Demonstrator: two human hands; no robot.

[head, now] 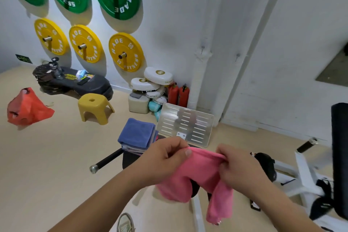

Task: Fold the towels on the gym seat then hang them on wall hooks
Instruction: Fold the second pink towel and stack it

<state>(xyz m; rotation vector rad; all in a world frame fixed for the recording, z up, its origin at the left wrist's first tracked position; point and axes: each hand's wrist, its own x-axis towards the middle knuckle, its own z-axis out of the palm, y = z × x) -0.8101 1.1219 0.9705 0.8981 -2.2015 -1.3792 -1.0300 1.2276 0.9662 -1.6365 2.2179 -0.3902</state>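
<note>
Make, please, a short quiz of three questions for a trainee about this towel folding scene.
1. True or false: the left hand and the right hand both grip the pink towel.
2. Which colour is the top towel of the folded stack? A red, B blue, C green.
3. How many yellow weight plates hang on the wall?
Key: 1 true; 2 B; 3 three.

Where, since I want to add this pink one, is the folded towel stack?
The folded towel stack sits left of centre in the head view, beyond the left hand, between the yellow stool and the slotted metal plate.
</note>
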